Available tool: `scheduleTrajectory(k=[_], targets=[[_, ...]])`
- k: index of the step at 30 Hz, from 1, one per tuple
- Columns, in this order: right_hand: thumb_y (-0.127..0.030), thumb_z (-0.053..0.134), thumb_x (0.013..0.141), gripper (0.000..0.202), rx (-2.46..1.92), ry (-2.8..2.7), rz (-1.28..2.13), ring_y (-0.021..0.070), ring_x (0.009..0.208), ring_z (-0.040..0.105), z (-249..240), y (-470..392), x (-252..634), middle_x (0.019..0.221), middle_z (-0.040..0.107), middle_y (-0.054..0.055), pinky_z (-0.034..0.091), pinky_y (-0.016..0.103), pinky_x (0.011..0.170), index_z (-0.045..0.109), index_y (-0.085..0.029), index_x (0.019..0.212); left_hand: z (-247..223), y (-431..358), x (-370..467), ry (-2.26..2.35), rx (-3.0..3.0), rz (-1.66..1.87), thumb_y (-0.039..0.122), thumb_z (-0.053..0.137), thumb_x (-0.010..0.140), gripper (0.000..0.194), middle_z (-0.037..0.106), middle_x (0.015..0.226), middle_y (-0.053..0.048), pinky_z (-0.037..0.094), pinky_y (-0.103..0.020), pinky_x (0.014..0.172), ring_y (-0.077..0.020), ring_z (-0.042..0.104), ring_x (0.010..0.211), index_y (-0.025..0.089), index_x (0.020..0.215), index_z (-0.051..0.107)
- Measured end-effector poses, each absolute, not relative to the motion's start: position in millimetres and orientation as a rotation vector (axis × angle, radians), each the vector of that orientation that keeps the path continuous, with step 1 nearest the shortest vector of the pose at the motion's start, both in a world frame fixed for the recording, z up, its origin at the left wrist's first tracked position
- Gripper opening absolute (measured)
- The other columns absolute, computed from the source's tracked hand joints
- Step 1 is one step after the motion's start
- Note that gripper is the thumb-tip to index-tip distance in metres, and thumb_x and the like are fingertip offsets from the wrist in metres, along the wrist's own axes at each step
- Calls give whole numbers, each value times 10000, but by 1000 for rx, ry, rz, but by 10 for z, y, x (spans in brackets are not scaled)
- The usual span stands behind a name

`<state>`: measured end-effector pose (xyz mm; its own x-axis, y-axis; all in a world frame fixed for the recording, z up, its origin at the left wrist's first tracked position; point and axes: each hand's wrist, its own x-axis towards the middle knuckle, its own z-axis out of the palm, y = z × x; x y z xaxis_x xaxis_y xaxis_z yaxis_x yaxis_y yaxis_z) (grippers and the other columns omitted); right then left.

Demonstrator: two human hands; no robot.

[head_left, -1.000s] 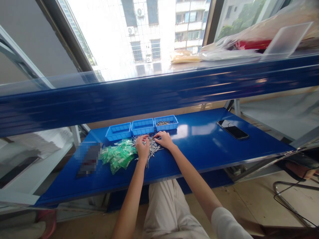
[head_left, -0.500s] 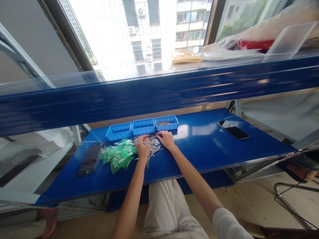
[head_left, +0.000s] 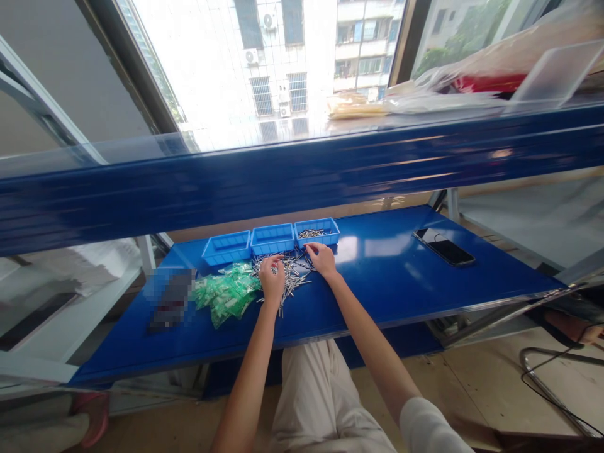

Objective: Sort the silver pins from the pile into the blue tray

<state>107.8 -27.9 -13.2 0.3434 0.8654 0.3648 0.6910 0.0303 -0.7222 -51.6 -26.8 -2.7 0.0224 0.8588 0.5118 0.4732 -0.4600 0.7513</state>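
A pile of thin metal rods [head_left: 293, 284] lies on the blue table in front of the blue bins. My left hand [head_left: 272, 278] is over the left part of this pile with its fingers curled together; whatever they hold is too small to name. At the pile's right upper edge is my right hand [head_left: 323, 259], thumb and fingertips drawn together just in front of the right bin [head_left: 334, 236]. Dark slender pieces show by its fingertips, but I cannot tell whether one is gripped. Small dark metal pieces [head_left: 311, 233] lie inside that bin.
Green plastic packets [head_left: 229, 296] are heaped left of the rods. The middle bin [head_left: 272, 239] and left bin [head_left: 226, 249] stand in the same row. A phone [head_left: 444, 246] lies on the right of the table [head_left: 377, 289]. A raised blue shelf edge [head_left: 292, 173] spans the back.
My right hand has shifted a little to the right and away from the left hand, toward the right bin. My left hand stays nearly where it was over the rods.
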Motion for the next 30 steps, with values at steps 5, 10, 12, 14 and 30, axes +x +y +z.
scheduleTrajectory(k=[5, 10, 12, 14, 30], targets=[[-251, 488, 795, 227, -1737, -1501, 216, 173, 891, 565, -148, -299, 1069, 948, 659, 21, 404, 287, 773, 646, -235, 956, -39, -261, -520, 1357, 1942, 1411, 215, 445, 774, 191, 603, 884, -48, 438, -337, 726, -165, 524, 722, 190, 853, 617], [-350, 512, 773, 228, -1858, -1453, 228, 182, 831, 584, -136, -330, 1088, 900, 670, 30, 417, 281, 702, 670, -224, 878, -53, -249, -527, 1343, 1952, 1413, 221, 438, 778, 198, 606, 883, -55, 437, -341, 733, -174, 531, 755, 182, 853, 617], [-405, 543, 740, 246, -1887, -1441, 234, 185, 813, 590, -122, -345, 1104, 863, 674, 30, 416, 281, 691, 677, -222, 836, -49, -252, -526, 1344, 1956, 1410, 216, 438, 777, 197, 606, 877, -53, 436, -339, 734, -171, 530, 749, 182, 852, 618], [-438, 582, 695, 262, -1911, -1441, 244, 187, 795, 596, -101, -362, 1114, 833, 678, 27, 414, 284, 691, 682, -224, 808, -40, -259, -522, 1345, 1953, 1406, 209, 438, 776, 196, 604, 874, -51, 435, -335, 731, -165, 527, 735, 183, 851, 618], [-369, 578, 692, 180, -1776, -1419, 345, 179, 729, 618, -78, -371, 1057, 747, 688, 15, 441, 280, 650, 685, -224, 704, -42, -260, -516, 1349, 1952, 1385, 230, 445, 775, 196, 602, 872, -51, 440, -325, 700, -158, 526, 707, 183, 855, 617]])
